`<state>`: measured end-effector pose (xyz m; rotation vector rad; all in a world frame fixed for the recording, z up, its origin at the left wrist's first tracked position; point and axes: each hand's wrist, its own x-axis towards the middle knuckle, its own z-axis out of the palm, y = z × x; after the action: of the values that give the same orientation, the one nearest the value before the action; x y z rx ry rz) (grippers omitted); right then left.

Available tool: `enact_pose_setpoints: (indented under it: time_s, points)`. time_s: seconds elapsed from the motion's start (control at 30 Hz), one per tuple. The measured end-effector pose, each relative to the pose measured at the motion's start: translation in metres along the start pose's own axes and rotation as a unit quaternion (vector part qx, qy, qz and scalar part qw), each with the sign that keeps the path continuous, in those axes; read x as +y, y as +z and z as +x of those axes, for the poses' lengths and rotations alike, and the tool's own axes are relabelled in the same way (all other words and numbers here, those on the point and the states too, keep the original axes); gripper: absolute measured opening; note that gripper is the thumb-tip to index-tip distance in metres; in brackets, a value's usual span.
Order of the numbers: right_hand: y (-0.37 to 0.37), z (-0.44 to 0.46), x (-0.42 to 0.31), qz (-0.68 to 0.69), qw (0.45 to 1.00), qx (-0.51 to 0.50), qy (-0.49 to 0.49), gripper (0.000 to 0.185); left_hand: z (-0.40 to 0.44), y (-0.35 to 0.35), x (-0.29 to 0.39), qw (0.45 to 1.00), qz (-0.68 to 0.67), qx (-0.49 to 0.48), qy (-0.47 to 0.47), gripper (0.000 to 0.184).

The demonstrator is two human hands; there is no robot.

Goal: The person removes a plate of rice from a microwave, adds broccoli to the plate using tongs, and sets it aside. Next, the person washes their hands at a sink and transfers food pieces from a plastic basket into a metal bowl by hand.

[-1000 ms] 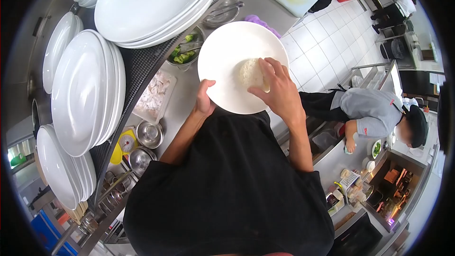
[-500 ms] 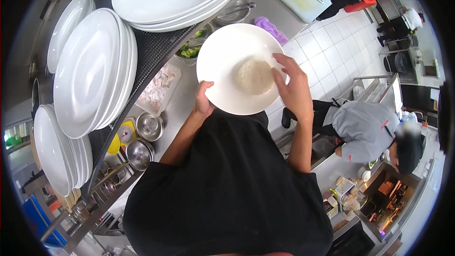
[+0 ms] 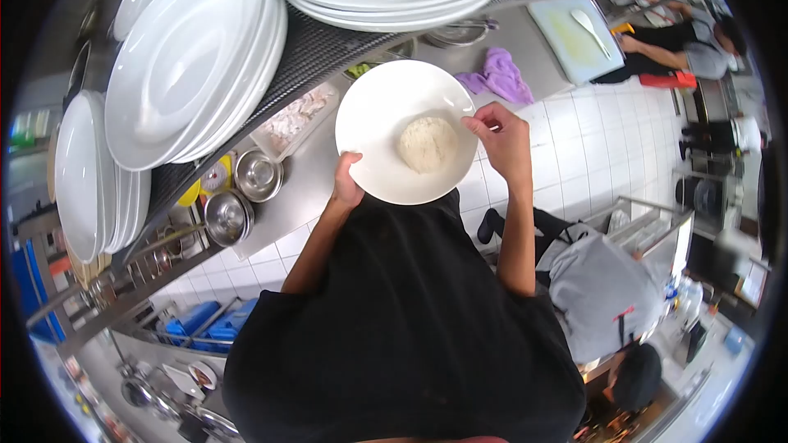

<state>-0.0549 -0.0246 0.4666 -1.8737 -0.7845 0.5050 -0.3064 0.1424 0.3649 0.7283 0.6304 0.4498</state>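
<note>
A round white plate (image 3: 373,115) is held up in front of my body, with a rounded mound of white rice (image 3: 428,145) on it, right of its middle. My left hand (image 3: 348,183) grips the plate's lower left rim, thumb on top and the other fingers hidden beneath. At the right rim, the thumb and fingertips of my right hand (image 3: 502,141) are pinched together around the plate's edge. My right hand is apart from the rice.
Stacked white plates (image 3: 185,57) fill the shelf at upper left. Behind lie a purple cloth (image 3: 502,78), a cutting board (image 3: 566,41) with a white spoon and a tray of pale pieces (image 3: 300,119). A co-worker (image 3: 603,291) bends at right; others stand farther back.
My right hand has left the rice and closed at the plate's right rim. The view has turned, shifting the shelf and counter. The nearby co-worker now bends lower.
</note>
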Motion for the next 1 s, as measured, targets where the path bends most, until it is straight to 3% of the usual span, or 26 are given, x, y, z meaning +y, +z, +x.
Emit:
enact_pose_setpoints:
  time_s: [0.03, 0.13, 0.2, 0.23, 0.3, 0.37, 0.4, 0.5, 0.53, 0.67, 0.73, 0.83, 0.9, 1.0]
  points:
    - [0.005, 0.008, 0.005, -0.051, 0.998, -0.011, -0.03, 0.015, -0.002, -0.001, -0.001, 1.0, 0.001, 0.014, 0.013, 0.062]
    - [0.017, 0.035, 0.013, 0.051, 0.996, -0.019, -0.076, 0.016, -0.013, 0.002, -0.004, 0.995, -0.035, 0.084, 0.034, 0.052]
    - [0.02, 0.055, 0.037, 0.074, 0.993, -0.021, -0.094, 0.018, -0.017, -0.013, -0.016, 0.99, -0.046, 0.128, 0.034, 0.06]
    - [0.017, 0.07, 0.05, -0.013, 0.998, -0.026, -0.062, 0.018, -0.02, -0.021, -0.02, 0.987, -0.052, 0.149, 0.035, 0.064]
    - [0.008, 0.096, 0.08, -0.191, 0.981, -0.033, -0.001, 0.018, -0.028, -0.034, -0.028, 0.978, -0.056, 0.197, 0.049, 0.055]
    - [0.0, 0.121, 0.136, -0.347, 0.932, -0.094, -0.036, 0.017, -0.032, -0.065, -0.049, 0.973, -0.049, 0.216, 0.061, 0.047]
    - [0.001, 0.134, 0.157, -0.422, 0.897, -0.121, -0.058, 0.017, -0.034, -0.072, -0.057, 0.968, -0.07, 0.23, 0.07, 0.049]
    - [0.015, 0.161, 0.185, -0.4, 0.873, -0.052, -0.274, 0.02, -0.048, -0.063, -0.069, 0.953, -0.057, 0.28, 0.097, 0.051]
    - [0.026, 0.167, 0.147, -0.362, 0.905, -0.119, -0.189, 0.027, -0.051, -0.056, -0.074, 0.949, -0.052, 0.296, 0.1, 0.053]
    - [0.104, 0.196, 0.074, -0.359, 0.858, -0.14, -0.339, 0.05, -0.044, -0.066, -0.113, 0.928, -0.111, 0.333, 0.123, 0.046]
    - [0.152, 0.213, 0.076, -0.415, 0.819, -0.096, -0.384, 0.044, -0.029, -0.084, -0.141, 0.922, -0.113, 0.345, 0.137, 0.049]
    - [0.195, 0.241, 0.095, -0.424, 0.782, -0.126, -0.438, 0.055, -0.006, -0.091, -0.156, 0.918, -0.131, 0.346, 0.143, 0.048]
    - [0.199, 0.254, 0.085, -0.47, 0.758, -0.219, -0.396, 0.058, 0.011, -0.101, -0.163, 0.92, -0.132, 0.335, 0.154, 0.047]
    - [0.179, 0.252, 0.063, -0.433, 0.779, -0.245, -0.38, 0.054, 0.02, -0.105, -0.151, 0.932, -0.104, 0.323, 0.128, 0.048]
